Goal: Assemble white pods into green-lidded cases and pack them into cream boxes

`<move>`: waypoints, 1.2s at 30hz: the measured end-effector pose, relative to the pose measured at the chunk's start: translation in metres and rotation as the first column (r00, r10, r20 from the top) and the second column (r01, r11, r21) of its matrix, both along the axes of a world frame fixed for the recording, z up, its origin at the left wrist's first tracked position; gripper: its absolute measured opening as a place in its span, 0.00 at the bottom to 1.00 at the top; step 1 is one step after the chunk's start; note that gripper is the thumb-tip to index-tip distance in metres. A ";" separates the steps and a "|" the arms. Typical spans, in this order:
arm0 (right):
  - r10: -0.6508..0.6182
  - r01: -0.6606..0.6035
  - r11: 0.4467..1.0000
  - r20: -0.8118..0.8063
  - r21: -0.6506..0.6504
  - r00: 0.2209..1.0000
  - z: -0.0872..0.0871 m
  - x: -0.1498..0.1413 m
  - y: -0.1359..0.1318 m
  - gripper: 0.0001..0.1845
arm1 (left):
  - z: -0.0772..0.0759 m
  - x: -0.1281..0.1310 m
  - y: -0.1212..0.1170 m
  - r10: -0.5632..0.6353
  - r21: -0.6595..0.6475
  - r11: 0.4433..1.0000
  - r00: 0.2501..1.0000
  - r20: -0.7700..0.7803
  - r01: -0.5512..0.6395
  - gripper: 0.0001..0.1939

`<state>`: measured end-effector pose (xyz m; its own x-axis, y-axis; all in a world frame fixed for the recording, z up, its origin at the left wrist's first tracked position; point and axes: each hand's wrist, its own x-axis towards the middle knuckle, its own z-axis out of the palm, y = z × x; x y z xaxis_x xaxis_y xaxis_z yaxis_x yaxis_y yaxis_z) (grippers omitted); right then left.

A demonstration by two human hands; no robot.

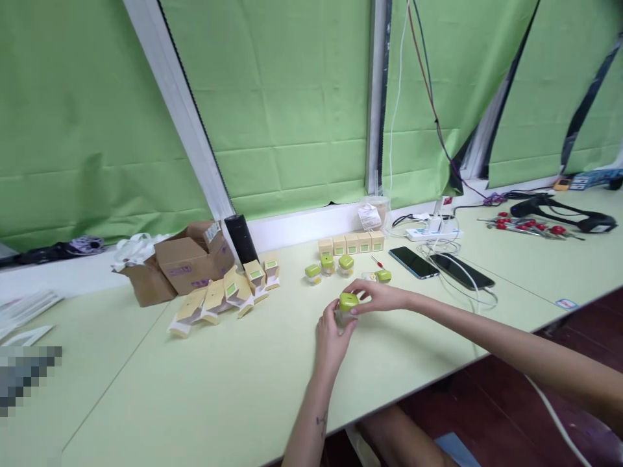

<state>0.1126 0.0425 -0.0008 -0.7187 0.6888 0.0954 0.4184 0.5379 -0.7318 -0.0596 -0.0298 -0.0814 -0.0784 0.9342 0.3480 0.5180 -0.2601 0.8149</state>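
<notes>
Between my two hands is a small clear jar with a green lid (348,301), held upright just over the table. My left hand (331,329) wraps its fingers and thumb around the clear lower part. From the other side, my right hand (372,297) grips the jar at its lid, thumb low and fingers behind. Just beyond stand similar green-lidded jars, among them a left one (313,274), a middle one (328,263) and a right one (346,264). Another green-lidded jar (383,276) lies behind my right hand, partly hidden by it.
Closed small boxes (352,244) stand in a row at the back. Opened small cartons (214,298) lie left, before a brown cardboard box (195,259) and a black cylinder (240,239). Rightward are a phone (414,262), a dark phone with a cable (462,271) and a power strip (421,234).
</notes>
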 end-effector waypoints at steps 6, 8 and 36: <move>-0.147 0.146 0.989 -0.026 -0.037 0.989 -0.005 0.034 0.009 0.25 | 0.007 0.002 -0.003 -0.025 -0.006 1.000 0.997 -0.069 0.025 0.14; -0.145 0.144 0.988 -0.006 -0.054 0.989 -0.012 0.043 0.011 0.25 | 0.010 0.004 -0.005 -0.035 -0.011 0.999 0.995 -0.089 0.035 0.11; -0.521 -0.521 0.263 -0.574 -0.812 0.632 -0.011 0.024 0.004 0.12 | 0.148 0.062 0.022 -0.348 -0.134 0.913 0.563 -0.749 0.385 0.47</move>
